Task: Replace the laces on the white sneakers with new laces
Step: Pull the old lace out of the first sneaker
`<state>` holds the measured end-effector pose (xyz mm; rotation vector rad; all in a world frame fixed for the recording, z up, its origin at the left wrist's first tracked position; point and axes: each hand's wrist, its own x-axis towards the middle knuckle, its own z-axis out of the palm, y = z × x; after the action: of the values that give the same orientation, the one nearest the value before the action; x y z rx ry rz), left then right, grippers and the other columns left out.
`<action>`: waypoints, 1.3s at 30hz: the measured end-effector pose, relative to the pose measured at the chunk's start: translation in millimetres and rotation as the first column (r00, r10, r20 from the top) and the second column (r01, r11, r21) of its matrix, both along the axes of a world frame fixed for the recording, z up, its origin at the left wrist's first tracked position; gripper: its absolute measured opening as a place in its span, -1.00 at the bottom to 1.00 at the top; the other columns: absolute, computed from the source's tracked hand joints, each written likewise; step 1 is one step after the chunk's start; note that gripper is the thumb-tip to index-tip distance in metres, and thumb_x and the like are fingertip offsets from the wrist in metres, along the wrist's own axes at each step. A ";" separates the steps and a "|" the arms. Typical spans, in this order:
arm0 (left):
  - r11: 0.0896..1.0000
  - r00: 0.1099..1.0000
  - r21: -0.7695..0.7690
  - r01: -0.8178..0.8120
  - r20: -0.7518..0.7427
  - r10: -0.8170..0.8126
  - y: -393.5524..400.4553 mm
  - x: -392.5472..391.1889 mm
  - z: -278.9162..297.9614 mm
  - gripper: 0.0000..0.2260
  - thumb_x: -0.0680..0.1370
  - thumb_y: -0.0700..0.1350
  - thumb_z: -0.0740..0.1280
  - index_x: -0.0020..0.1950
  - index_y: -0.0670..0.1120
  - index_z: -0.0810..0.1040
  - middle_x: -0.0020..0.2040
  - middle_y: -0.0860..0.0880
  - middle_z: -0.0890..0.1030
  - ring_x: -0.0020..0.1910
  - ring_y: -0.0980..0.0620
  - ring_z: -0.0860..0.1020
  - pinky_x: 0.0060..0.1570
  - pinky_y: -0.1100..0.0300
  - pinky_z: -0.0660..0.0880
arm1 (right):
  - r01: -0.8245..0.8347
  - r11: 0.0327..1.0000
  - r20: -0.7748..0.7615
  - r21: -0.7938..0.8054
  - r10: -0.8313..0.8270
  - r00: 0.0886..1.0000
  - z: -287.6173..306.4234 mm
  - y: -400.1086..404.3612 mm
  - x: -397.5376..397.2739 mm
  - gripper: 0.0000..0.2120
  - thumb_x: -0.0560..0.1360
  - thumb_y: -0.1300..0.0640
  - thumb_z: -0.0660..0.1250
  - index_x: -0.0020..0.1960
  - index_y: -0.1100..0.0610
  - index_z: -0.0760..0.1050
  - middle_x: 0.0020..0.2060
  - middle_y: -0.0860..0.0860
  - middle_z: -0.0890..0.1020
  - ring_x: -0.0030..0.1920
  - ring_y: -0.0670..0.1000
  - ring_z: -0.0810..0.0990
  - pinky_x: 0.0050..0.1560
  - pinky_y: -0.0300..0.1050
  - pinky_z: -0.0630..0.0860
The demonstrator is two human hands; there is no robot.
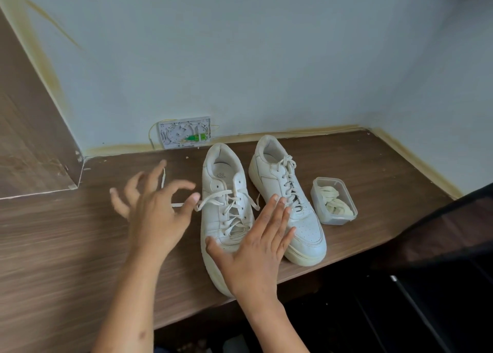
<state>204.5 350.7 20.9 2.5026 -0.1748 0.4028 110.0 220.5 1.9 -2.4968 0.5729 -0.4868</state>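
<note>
Left hand (152,208) pinches old lace (213,202) left of near sneaker (226,192) | right hand (256,248) spread flat on its toe | risk: sideways pull snags lace at eyelets, dragging sneaker

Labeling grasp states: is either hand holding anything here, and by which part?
The left hand pinches the loose lace of the near sneaker between thumb and fingers, near its free end. The right hand holds nothing, open over the toe.
</note>
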 end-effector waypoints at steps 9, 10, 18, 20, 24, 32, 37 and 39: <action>0.999 0.891 -0.043 0.020 0.454 0.002 -31.8 -3.3 3.7 -0.94 0.41 0.05 0.53 -0.22 0.14 0.68 0.22 0.16 0.59 0.28 -0.12 0.41 0.42 -0.26 0.04 | -0.007 1.000 0.005 -0.021 0.008 1.000 -1.3 -0.1 0.9 0.20 0.30 -0.50 0.18 0.48 0.03 -0.57 0.53 0.06 -0.40 0.50 0.03 -0.49 0.48 0.07 -0.44; 0.987 0.885 -0.151 -0.052 0.450 0.116 -27.4 -2.1 4.9 -0.94 0.43 0.05 0.50 -0.21 0.12 0.67 0.21 0.16 0.59 0.27 -0.11 0.40 0.40 -0.25 0.10 | -0.007 1.000 0.000 -0.017 0.007 1.000 -0.6 -0.3 0.8 0.21 0.29 -0.50 0.17 0.47 0.04 -0.58 0.53 0.06 -0.40 0.49 0.02 -0.50 0.47 0.06 -0.45; 0.937 0.947 -0.280 -0.208 0.181 0.264 -5.3 6.1 -0.5 -0.73 0.48 0.16 0.34 0.11 0.12 0.66 0.44 0.03 0.41 0.40 -0.16 0.26 0.37 -0.26 0.16 | -0.017 1.000 0.001 -0.013 0.017 1.000 0.3 -0.7 0.4 0.18 0.29 -0.51 0.12 0.45 0.02 -0.61 0.51 0.04 -0.43 0.48 0.01 -0.53 0.47 0.06 -0.47; 0.989 0.952 -0.147 -0.019 0.300 0.063 -15.9 3.9 0.2 -0.76 0.48 0.23 0.40 0.10 0.21 0.65 0.47 0.02 0.38 0.43 -0.16 0.25 0.41 -0.23 0.03 | -0.020 1.000 0.007 -0.013 0.020 1.000 -0.9 -0.6 1.2 0.18 0.30 -0.50 0.14 0.45 0.02 -0.61 0.53 0.05 -0.41 0.48 0.01 -0.52 0.48 0.06 -0.46; 0.995 0.914 0.030 0.098 0.394 -0.102 -38.8 -3.5 0.2 -0.91 0.39 0.12 0.51 -0.15 0.17 0.70 0.37 0.09 0.51 0.41 -0.14 0.33 0.44 -0.30 -0.05 | -0.018 0.999 0.040 -0.033 0.019 0.999 -3.3 0.6 2.8 0.20 0.33 -0.51 0.20 0.50 0.04 -0.53 0.55 0.07 -0.35 0.51 0.03 -0.47 0.48 0.05 -0.44; 0.890 0.882 -0.371 -0.263 0.282 0.378 -22.8 1.4 -0.5 -0.86 0.50 0.05 0.36 -0.09 0.00 0.63 0.22 0.08 0.56 0.28 -0.10 0.42 0.33 -0.31 0.22 | -0.025 1.000 0.004 -0.013 0.026 1.000 0.0 -2.1 1.0 0.20 0.30 -0.51 0.16 0.44 0.01 -0.62 0.51 0.04 -0.43 0.47 -0.01 -0.55 0.46 0.02 -0.49; 0.990 0.936 -0.138 0.007 0.349 0.042 -24.8 3.9 -4.1 -0.70 0.52 0.13 0.33 0.23 0.14 0.61 0.45 0.05 0.42 0.45 -0.13 0.29 0.41 -0.28 0.01 | -0.026 1.000 0.011 -0.008 0.026 1.000 0.8 -0.4 1.9 0.19 0.31 -0.49 0.18 0.45 0.01 -0.60 0.53 0.06 -0.40 0.48 0.01 -0.53 0.47 0.03 -0.48; 0.995 0.930 -0.027 0.094 0.359 -0.078 -30.0 3.7 -5.1 -0.71 0.49 0.18 0.35 0.17 0.19 0.63 0.44 0.06 0.45 0.47 -0.11 0.30 0.44 -0.27 -0.06 | -0.027 1.000 0.006 -0.013 0.028 1.000 -0.1 -0.5 1.4 0.19 0.32 -0.50 0.18 0.46 0.02 -0.60 0.53 0.06 -0.41 0.48 0.01 -0.53 0.47 0.03 -0.47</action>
<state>208.2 320.7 15.9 2.3482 -0.4134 0.8152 111.4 220.1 1.9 -2.5107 0.5340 -0.4889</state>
